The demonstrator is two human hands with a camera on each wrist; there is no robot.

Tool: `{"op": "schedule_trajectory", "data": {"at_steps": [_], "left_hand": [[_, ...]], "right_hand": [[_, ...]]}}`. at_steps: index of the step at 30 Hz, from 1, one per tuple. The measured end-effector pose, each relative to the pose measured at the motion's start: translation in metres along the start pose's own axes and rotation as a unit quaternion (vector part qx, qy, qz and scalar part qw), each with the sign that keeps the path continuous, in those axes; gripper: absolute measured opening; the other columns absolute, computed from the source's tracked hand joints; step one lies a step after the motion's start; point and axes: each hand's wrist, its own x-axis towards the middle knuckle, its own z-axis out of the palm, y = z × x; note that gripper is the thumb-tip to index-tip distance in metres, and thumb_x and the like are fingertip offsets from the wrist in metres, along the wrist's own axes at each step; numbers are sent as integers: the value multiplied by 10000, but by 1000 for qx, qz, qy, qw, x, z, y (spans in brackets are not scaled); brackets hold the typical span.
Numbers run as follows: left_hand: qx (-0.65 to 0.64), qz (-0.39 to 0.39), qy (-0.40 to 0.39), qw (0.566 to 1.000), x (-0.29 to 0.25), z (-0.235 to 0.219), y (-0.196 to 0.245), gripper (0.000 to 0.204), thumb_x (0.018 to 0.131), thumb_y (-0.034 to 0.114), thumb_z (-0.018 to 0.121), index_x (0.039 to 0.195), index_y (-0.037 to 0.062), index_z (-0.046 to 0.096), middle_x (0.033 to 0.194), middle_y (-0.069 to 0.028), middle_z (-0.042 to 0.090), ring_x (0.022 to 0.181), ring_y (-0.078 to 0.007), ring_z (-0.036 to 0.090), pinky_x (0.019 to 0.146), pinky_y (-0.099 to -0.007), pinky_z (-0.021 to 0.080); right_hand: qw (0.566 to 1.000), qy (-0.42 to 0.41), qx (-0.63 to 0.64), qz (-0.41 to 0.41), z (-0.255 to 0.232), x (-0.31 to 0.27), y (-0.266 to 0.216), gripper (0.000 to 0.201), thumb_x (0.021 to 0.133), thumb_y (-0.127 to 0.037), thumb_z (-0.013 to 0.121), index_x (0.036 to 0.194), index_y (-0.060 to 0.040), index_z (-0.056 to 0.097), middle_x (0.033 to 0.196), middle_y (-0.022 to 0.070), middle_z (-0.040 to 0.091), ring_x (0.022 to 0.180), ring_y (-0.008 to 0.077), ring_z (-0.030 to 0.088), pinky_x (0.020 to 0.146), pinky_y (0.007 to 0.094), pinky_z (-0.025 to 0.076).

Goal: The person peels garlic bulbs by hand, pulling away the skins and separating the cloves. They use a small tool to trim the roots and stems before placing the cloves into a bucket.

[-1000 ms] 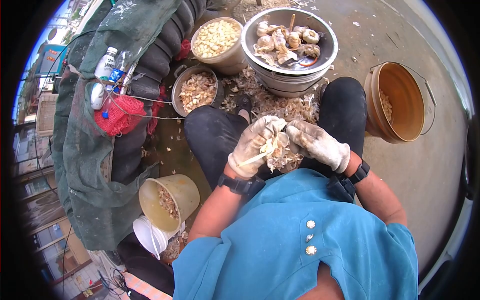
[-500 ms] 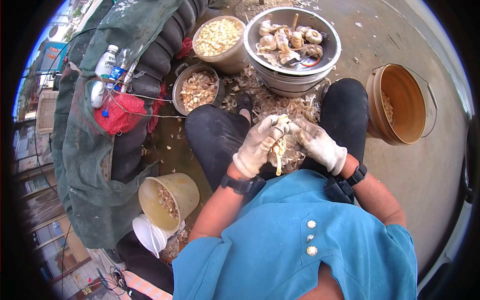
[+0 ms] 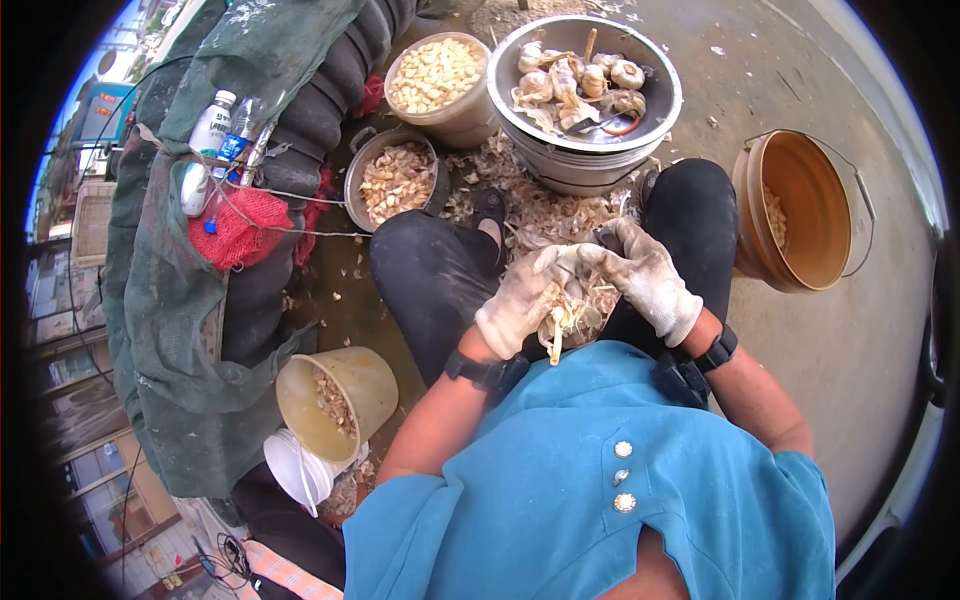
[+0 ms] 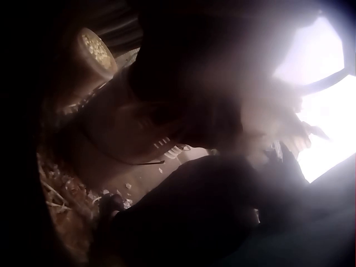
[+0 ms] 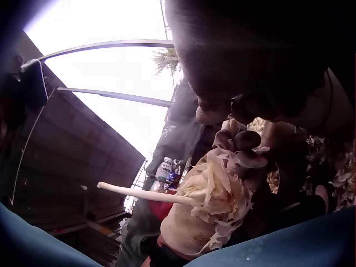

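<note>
The gloved left hand point(image 3: 522, 300) curls its fingers round a partly peeled garlic head point(image 3: 566, 318) above the lap. In the right wrist view the garlic point(image 5: 214, 189) shows ragged papery skin and a long pale stem point(image 5: 146, 194) pointing away from it. The gloved right hand point(image 3: 648, 282) is beside the left, fingers bent near the garlic's top; a small dark item point(image 3: 606, 238) shows at its fingers. Whether the right fingers grip the garlic cannot be told. The left wrist view is dark and blurred.
A steel bowl point(image 3: 654, 118) of garlic heads stands ahead, beside a bucket point(image 3: 462, 118) of peeled cloves and a pot point(image 3: 353, 196) of cloves. An orange bucket point(image 3: 822, 220) stands at right, a tilted cream bucket point(image 3: 372, 385) at left. Loose skins point(image 3: 520, 205) cover the ground between the feet.
The garlic stem has swung from pointing left to pointing toward the body. Both hands have shifted slightly, and the right fingers have lifted and bent, showing the dark item.
</note>
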Motion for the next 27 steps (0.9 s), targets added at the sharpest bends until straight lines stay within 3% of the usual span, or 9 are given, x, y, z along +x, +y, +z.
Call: {"op": "schedule_trajectory", "data": {"at_steps": [2, 4, 8, 10, 14, 16, 19, 23, 27], "left_hand": [[-22, -65, -9, 998, -1, 8, 9, 363, 970, 245, 497, 1237, 6, 555, 930, -55, 643, 798, -112, 600, 705, -240, 486], [160, 31, 16, 987, 0, 16, 10, 337, 978, 250, 479, 1200, 15, 576, 870, -71, 650, 724, -126, 611, 665, -253, 491], [163, -27, 56, 985, 2, 16, 4, 234, 970, 188, 489, 1106, 29, 594, 847, -96, 634, 763, -149, 627, 635, -295, 501], [405, 208, 25, 890, 6, 8, -6, 179, 943, 160, 513, 1033, 33, 600, 776, -78, 615, 724, -164, 636, 624, -311, 507], [393, 222, 36, 892, 6, 15, -3, 142, 907, 128, 524, 957, 16, 595, 717, -78, 593, 650, -187, 635, 619, -321, 510], [316, 35, 52, 947, 2, 24, 12, 128, 892, 98, 512, 915, 2, 593, 761, -85, 616, 649, -175, 633, 618, -312, 512], [245, -24, 71, 967, 2, 27, 10, 142, 881, 80, 505, 928, -10, 604, 800, -87, 637, 661, -153, 632, 616, -297, 513], [205, -25, 75, 976, 8, 19, -1, 156, 884, 70, 536, 985, -11, 623, 828, -61, 654, 680, -121, 631, 609, -271, 509], [122, -32, 65, 990, 4, 20, 1, 144, 896, 67, 532, 977, -14, 619, 864, -50, 648, 707, -113, 626, 610, -258, 502]], "right_hand": [[997, 0, 59, -58, 7, 6, 11, 431, 907, -384, 669, 1108, -6, 613, 935, 92, 658, 857, 123, 601, 769, 281, 489], [997, -8, 30, -64, 9, 8, 15, 415, 907, -384, 669, 1073, -9, 611, 884, 105, 637, 798, 125, 566, 730, 292, 479], [1000, -18, -8, 3, 6, 7, 11, 210, 950, -231, 644, 980, -25, 616, 858, -12, 626, 783, 30, 525, 689, 218, 463], [999, -16, 20, -34, 7, 5, 14, 325, 921, -329, 668, 916, -20, 568, 773, 54, 584, 704, 89, 489, 631, 276, 446], [996, 9, 39, -79, 9, 0, 7, 285, 922, -286, 674, 899, -25, 562, 762, 46, 586, 695, 85, 493, 608, 275, 443], [992, -40, 96, 73, 4, -2, -7, 272, 923, -276, 676, 907, -27, 567, 767, 42, 590, 711, 86, 511, 624, 281, 460], [993, -51, 75, 69, 3, 0, -1, 260, 922, -267, 673, 931, -25, 578, 792, 75, 608, 713, 114, 532, 648, 298, 474], [995, 13, -31, -91, 9, -6, 3, 259, 901, -249, 689, 966, -20, 586, 818, 142, 612, 706, 174, 539, 680, 309, 475], [1000, 2, -24, -16, 4, -2, -14, 279, 914, -284, 684, 956, -23, 593, 766, 64, 598, 681, 112, 518, 626, 292, 464]]}}
